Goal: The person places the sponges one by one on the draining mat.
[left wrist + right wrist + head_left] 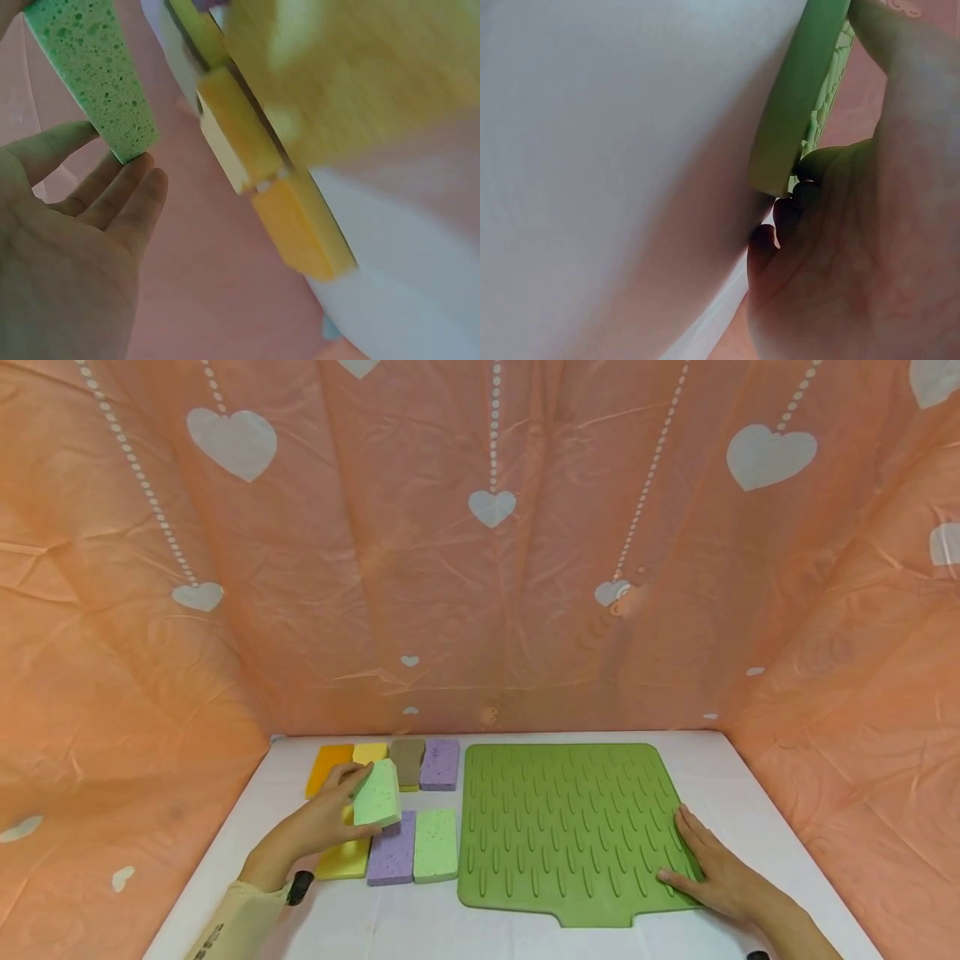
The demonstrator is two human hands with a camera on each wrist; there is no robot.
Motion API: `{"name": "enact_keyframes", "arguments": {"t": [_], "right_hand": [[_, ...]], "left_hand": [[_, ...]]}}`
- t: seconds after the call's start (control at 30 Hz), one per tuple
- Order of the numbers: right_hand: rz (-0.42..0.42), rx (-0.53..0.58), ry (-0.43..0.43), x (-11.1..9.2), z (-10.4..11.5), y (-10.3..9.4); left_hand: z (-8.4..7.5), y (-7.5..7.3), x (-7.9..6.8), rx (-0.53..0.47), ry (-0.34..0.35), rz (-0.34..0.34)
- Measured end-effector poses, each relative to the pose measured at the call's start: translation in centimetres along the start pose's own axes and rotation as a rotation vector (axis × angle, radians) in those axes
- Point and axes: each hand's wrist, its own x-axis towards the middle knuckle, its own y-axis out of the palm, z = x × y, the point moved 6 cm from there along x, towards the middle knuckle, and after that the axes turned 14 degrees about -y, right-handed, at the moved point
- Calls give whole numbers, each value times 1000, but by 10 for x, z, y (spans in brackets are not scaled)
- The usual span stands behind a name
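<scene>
My left hand (pixel 322 818) pinches a light green sponge (pixel 378 795) by its edges, tilted above the other sponges. In the left wrist view, the fingers touch one end of this pitted green sponge (pixel 97 82). My right hand (pixel 723 878) rests with extended fingers on the right edge of a green ridged mat (pixel 562 827). The right wrist view shows the mat's thick edge (pixel 799 105) beside the fingertips. Under and beside the held sponge lie a yellow sponge (pixel 341 865), a purple sponge (pixel 392 856) and another light green sponge (pixel 436 847).
A back row holds an orange sponge (pixel 327 767), a pale yellow one (pixel 371 751), a brownish-grey one (pixel 408 763) and a purple one (pixel 440 765). All lie on a white table (pixel 420 922). An orange curtain with hearts (pixel 450 610) encloses the table's back and sides.
</scene>
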Motion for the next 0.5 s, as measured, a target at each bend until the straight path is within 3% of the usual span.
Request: {"name": "enact_keyframes", "arguments": {"t": [0.27, 0.5], "right_hand": [[-7, -16, -19, 0, 2, 0], [-10, -20, -17, -1, 2, 1]], "left_hand": [[-30, 19, 19, -11, -26, 82], [-61, 36, 37, -8, 20, 97]]}}
